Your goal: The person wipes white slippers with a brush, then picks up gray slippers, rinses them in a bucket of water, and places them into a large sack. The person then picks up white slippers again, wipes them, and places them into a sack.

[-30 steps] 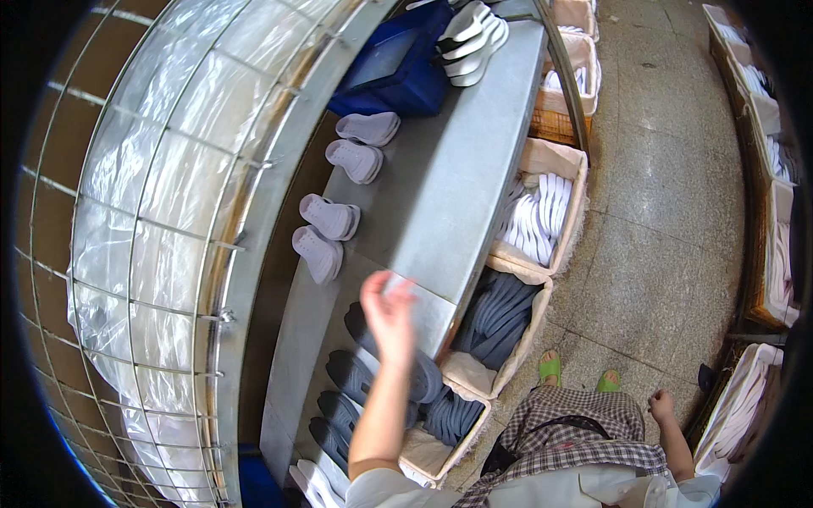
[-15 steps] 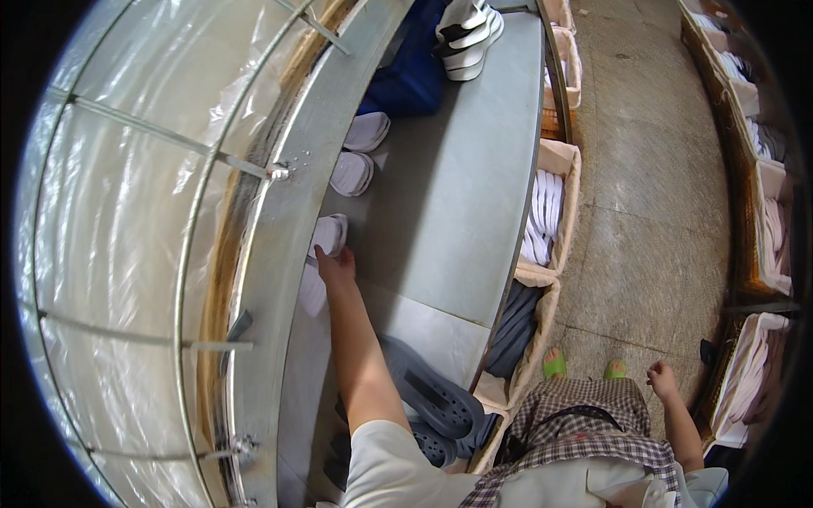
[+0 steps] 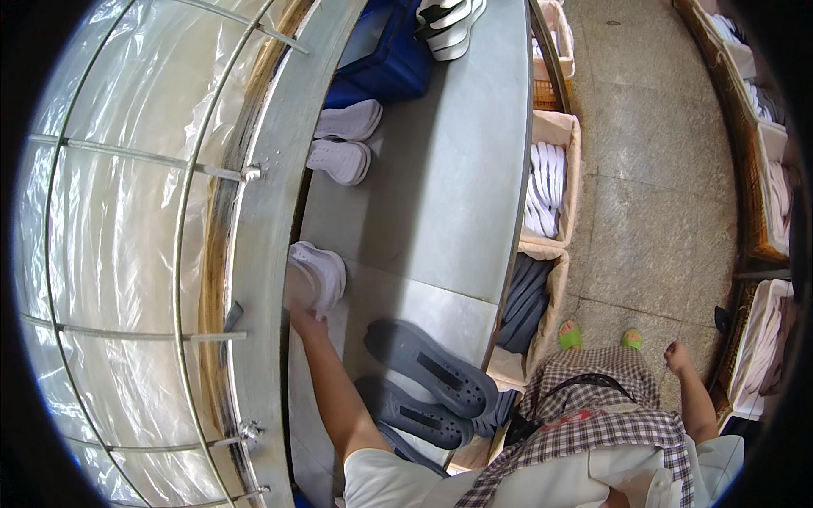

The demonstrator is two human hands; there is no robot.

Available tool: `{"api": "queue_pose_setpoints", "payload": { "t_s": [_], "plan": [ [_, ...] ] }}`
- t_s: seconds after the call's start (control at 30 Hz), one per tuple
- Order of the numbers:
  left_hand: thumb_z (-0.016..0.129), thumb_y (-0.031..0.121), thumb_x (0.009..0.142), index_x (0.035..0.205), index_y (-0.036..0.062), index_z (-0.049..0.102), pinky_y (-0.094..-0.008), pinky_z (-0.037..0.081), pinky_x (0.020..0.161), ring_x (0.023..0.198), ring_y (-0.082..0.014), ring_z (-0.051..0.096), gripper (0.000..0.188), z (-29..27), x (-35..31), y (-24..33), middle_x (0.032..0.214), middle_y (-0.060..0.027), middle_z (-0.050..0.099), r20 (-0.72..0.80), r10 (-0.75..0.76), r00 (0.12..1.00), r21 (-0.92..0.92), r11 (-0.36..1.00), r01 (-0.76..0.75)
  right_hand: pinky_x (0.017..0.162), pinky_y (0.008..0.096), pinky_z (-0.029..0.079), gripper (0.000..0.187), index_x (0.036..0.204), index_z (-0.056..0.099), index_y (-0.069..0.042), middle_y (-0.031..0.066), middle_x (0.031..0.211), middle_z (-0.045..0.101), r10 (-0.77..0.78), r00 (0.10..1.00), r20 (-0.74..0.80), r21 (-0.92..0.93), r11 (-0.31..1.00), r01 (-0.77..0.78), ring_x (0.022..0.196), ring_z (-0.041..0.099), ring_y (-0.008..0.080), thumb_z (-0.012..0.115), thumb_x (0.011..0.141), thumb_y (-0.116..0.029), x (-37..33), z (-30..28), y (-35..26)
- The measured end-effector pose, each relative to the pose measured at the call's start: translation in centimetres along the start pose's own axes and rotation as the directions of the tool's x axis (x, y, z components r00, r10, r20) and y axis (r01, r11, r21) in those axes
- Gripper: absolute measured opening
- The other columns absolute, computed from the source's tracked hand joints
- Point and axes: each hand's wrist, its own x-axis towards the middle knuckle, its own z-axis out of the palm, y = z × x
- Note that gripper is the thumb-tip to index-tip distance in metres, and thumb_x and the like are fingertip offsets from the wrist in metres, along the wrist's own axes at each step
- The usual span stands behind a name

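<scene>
My left hand [image 3: 305, 315] reaches onto the grey shelf and grips a pair of white clogs [image 3: 326, 275] from their near side. Part of that hand is blurred and hidden under the shelf's upper ledge. Farther along the ledge lie two more white clogs, one [image 3: 351, 120] behind the other [image 3: 340, 161]. Nearer to me, dark grey clogs [image 3: 432, 372] with holes rest beside my left forearm. My right hand [image 3: 677, 356] hangs over the floor on the right, fingers curled, with nothing seen in it.
A blue bin [image 3: 385, 72] and white-and-black shoes [image 3: 451, 30] stand at the shelf's far end. Lined baskets hold white pieces [image 3: 544, 188] and dark grey ones [image 3: 523, 305] along its right edge. More baskets [image 3: 766, 339] line the aisle's right side. Wire mesh [image 3: 179, 279] over plastic runs along the left.
My left hand has drawn the white clogs nearer along the shelf, away from the two farther ones. The view has shifted, showing more of the grey clogs. My right hand stays curled.
</scene>
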Motion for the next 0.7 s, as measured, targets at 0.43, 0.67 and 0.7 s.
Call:
{"api": "queue_pose_setpoints", "payload": {
  "t_s": [0.43, 0.67, 0.7],
  "plan": [
    [0.066, 0.004, 0.077, 0.107, -0.0056, 0.056, -0.0363, 0.052, 0.076, 0.085, -0.0235, 0.057, 0.033, 0.5, 2.5, -5.1, 0.094, -0.0132, 0.059, 0.418, 0.425, 0.803, 0.433, 0.683, -0.588, 0.061, 0.0320, 0.050, 0.017, 0.092, 0.057, 0.001, 0.0094, 0.074, 0.061, -0.132, 0.990, 0.047, 0.417, 0.903, 0.100, 0.068, 0.062, 0.0177, 0.060, 0.080, -0.011, -3.1, -4.3, -7.6],
    [0.059, 0.004, 0.082, 0.102, -0.0045, 0.057, -0.0368, 0.053, 0.075, 0.080, -0.0218, 0.058, 0.021, 1.2, -20.0, -2.9, 0.090, -0.0126, 0.060, 0.590, 0.506, 0.629, 0.332, 0.559, -0.760, 0.079, 0.0317, 0.049, 0.038, 0.113, 0.056, 0.000, 0.0095, 0.098, 0.062, -0.532, 0.846, 0.021, 0.547, 0.715, 0.436, 0.092, 0.059, 0.0181, 0.063, 0.085, -0.024, -5.3, -8.6, -20.6],
    [0.053, 0.015, 0.088, 0.107, -0.0021, 0.056, -0.0452, 0.052, 0.077, 0.089, -0.0263, 0.058, 0.026, 2.1, -23.2, -2.5, 0.099, -0.0143, 0.060, 0.525, 0.197, 0.828, -0.024, 0.976, -0.217, 0.085, 0.0308, 0.047, 0.046, 0.123, 0.050, -0.001, 0.0108, 0.105, 0.062, -0.647, 0.759, 0.074, 0.642, 0.613, 0.460, 0.096, 0.058, 0.0186, 0.062, 0.087, -0.026, -6.4, -9.6, -23.3]
  ]
}}
